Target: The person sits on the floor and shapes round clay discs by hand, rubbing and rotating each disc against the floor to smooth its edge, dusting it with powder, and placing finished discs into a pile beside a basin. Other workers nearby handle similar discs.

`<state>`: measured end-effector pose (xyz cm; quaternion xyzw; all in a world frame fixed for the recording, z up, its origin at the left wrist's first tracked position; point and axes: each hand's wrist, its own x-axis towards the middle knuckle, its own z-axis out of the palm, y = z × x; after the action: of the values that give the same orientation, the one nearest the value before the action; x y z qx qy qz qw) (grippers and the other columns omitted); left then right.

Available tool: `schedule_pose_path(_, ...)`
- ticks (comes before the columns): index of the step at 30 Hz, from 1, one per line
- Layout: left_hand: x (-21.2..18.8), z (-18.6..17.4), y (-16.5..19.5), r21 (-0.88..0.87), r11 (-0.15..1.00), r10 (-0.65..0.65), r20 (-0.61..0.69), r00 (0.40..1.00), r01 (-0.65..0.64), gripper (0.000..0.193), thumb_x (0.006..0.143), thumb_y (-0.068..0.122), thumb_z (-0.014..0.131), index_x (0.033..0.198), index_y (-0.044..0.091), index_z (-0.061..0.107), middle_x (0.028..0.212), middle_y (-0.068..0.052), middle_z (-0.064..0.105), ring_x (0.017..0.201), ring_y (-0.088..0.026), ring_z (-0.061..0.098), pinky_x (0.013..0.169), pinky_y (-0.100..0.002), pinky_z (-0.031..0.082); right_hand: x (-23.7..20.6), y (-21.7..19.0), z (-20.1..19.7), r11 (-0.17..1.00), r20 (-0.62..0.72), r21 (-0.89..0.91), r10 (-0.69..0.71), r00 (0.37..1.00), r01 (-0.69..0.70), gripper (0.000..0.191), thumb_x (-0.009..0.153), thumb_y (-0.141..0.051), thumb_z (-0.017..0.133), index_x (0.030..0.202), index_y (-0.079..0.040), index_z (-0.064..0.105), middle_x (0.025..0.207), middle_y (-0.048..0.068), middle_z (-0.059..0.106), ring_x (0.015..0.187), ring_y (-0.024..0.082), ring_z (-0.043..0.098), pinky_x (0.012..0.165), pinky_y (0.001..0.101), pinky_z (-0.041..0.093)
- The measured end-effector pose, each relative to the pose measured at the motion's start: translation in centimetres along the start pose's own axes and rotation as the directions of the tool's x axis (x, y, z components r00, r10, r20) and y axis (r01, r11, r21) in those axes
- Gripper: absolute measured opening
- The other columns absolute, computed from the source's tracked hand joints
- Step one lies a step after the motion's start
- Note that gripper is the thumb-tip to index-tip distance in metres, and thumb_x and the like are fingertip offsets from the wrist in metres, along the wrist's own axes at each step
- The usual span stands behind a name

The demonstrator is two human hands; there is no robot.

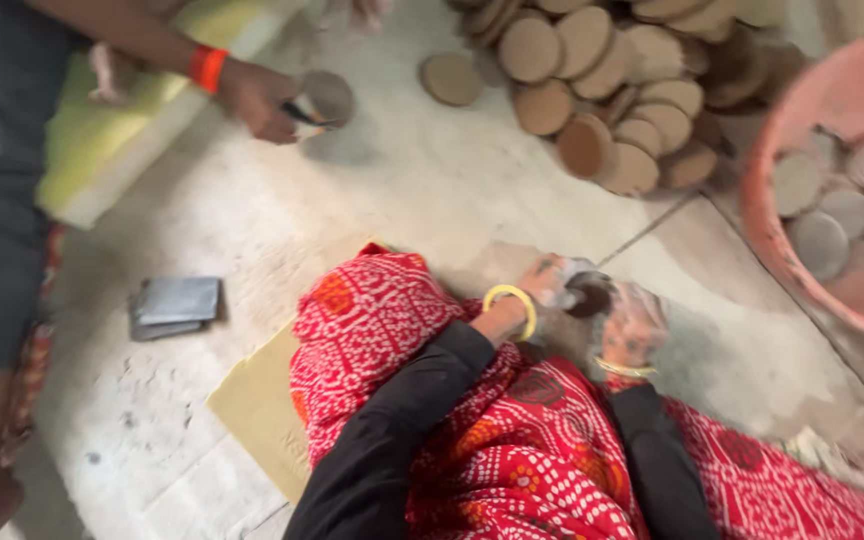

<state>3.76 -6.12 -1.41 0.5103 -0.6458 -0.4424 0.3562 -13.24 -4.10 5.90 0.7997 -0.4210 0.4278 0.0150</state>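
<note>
Pinching 1 small dark disc (589,295) between left hand (552,282) and right hand (634,325), above the dusty floor (432,190); possibly slipping and cracking there, grip looking shallow in the blur.

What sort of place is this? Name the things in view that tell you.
Probably a small floor-level craft workshop, perhaps for clay work. A heap of round brown discs lies on the dusty floor, more discs sit in a pink tub, and both the person's hands and a co-worker's hand hold discs.
</note>
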Motion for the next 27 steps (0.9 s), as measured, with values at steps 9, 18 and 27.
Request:
schedule_pose_path(9,-1.3,-0.8,-0.3,0.190,0.980,0.077,-0.067,0.995,-0.063,0.063,0.071,0.019,0.076,0.132,0.012,0.061,0.124,-0.015,0.068,0.121,-0.037,0.057,0.108,-0.045,0.040,1.7,-2.7,0.1,0.993,0.084,-0.076,-0.089,0.992,0.095,0.017,0.090,-0.003,0.069,0.106,-0.008,0.073,0.109,0.010,0.074,0.101,0.031,0.068,0.090,0.0465,0.053)
schedule_pose_path(18,-3.2,-1.3,-2.0,0.280,0.958,0.062,-0.017,0.998,-0.054,0.064,0.077,0.023,0.075,0.137,0.010,0.058,0.131,-0.017,0.064,0.128,-0.035,0.051,0.114,-0.044,0.032,-4.4,0.8,1.2,0.990,0.120,-0.058,0.137,0.983,-0.131,0.035,0.090,0.004,0.058,0.122,-0.004,0.071,0.118,0.014,0.071,0.108,0.034,0.068,0.096,0.0442,0.057)
schedule_pose_path(27,-3.7,-2.4,1.2,0.219,0.975,-0.031,0.018,0.999,0.027,0.053,0.072,0.005,0.071,0.125,0.007,0.068,0.117,-0.021,0.071,0.114,-0.036,0.065,0.100,-0.040,0.051,-2.0,-2.4,-0.2,0.995,0.153,0.044,0.081,0.985,-0.088,0.034,0.080,0.001,0.065,0.112,-0.005,0.073,0.109,0.012,0.073,0.096,0.037,0.066,0.084,0.0454,0.055)
